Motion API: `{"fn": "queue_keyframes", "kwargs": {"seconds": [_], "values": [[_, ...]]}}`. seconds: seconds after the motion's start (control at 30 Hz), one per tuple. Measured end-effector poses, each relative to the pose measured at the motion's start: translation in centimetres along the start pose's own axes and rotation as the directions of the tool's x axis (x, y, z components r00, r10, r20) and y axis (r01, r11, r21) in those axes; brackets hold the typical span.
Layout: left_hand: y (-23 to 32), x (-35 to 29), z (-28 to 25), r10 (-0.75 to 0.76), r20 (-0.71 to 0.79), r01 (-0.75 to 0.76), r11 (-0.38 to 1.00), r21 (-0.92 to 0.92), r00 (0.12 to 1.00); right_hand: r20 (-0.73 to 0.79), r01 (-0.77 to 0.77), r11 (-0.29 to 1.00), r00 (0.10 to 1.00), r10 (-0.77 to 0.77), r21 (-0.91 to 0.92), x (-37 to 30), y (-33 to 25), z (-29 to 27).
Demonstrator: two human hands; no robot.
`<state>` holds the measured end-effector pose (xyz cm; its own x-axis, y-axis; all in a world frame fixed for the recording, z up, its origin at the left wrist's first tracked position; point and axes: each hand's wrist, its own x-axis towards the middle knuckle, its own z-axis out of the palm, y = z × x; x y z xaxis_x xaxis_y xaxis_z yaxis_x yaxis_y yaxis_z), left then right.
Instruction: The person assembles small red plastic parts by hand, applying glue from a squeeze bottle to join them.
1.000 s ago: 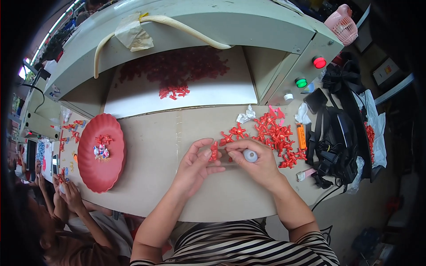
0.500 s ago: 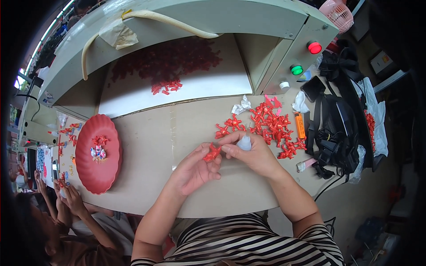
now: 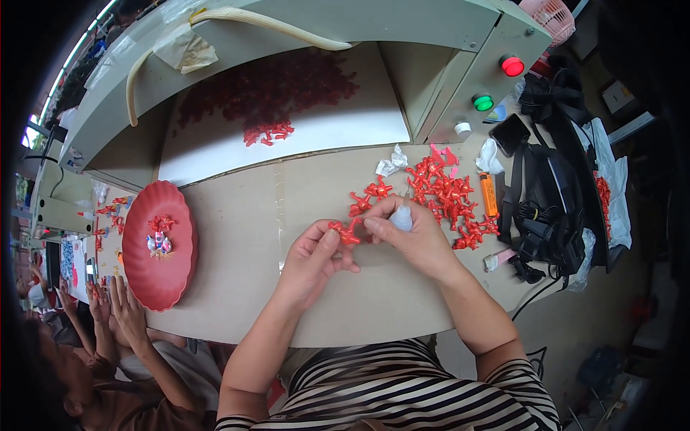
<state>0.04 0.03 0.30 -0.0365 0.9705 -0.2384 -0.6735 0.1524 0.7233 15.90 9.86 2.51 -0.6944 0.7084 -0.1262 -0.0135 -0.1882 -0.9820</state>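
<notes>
Between the thumb and fingers of my left hand [image 3: 310, 260] is a small glossy red plastic figure [image 3: 345, 233], held above the bench. My right hand [image 3: 417, 248] holds a small whitish squeeze bottle [image 3: 402, 218] with a thin nozzle pointing away from me. The right thumb and fingertips meet at the right end of the figure; whether they pinch a separate small part there I cannot tell. Just beyond my right hand lies a heap of similar red figures [image 3: 449, 192], with a few more [image 3: 368, 195] on its left side.
A scalloped red bowl [image 3: 183, 276] with several small pieces stands left. Behind, a grey machine [image 3: 438, 108] covers a white surface with many red parts [image 3: 269, 133]. An orange lighter [image 3: 489, 195], crumpled tissue [image 3: 392, 161] and black bag [image 3: 550, 187] lie right. A co-worker [image 3: 129, 316] sits left.
The red figure has been turned in my left hand and now lies more sideways. My right fingertips stay at its end. The co-worker's near hand has opened with fingers extended.
</notes>
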Motion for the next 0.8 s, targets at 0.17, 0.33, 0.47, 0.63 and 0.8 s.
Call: {"fn": "queue_keyframes", "kwargs": {"seconds": [0.17,0.33,0.47,0.63,0.8], "values": [[0.11,-0.09,-0.14,-0.025,0.080,0.024,1.000,0.017,0.996,0.011,-0.036,0.997,0.999,0.035,0.063,0.00,-0.40,0.30],[-0.01,0.03,-0.12,-0.049,0.071,0.046,0.998,0.043,0.996,0.058,-0.037,0.997,0.998,0.033,0.073,-0.10,-0.14,0.31],[-0.03,0.12,-0.14,-0.076,0.090,0.077,0.997,0.001,0.993,0.056,-0.054,0.995,0.997,0.049,0.087,0.02,0.04,0.25],[-0.37,0.65,-0.65,-0.092,0.101,0.093,0.996,-0.007,0.991,0.043,-0.068,0.996,0.997,0.065,0.055,0.31,0.12,0.23],[-0.21,0.56,-0.57,-0.079,0.098,0.078,0.997,0.011,0.992,0.025,-0.015,1.000,1.000,0.015,0.013,0.24,0.00,0.46]]}}
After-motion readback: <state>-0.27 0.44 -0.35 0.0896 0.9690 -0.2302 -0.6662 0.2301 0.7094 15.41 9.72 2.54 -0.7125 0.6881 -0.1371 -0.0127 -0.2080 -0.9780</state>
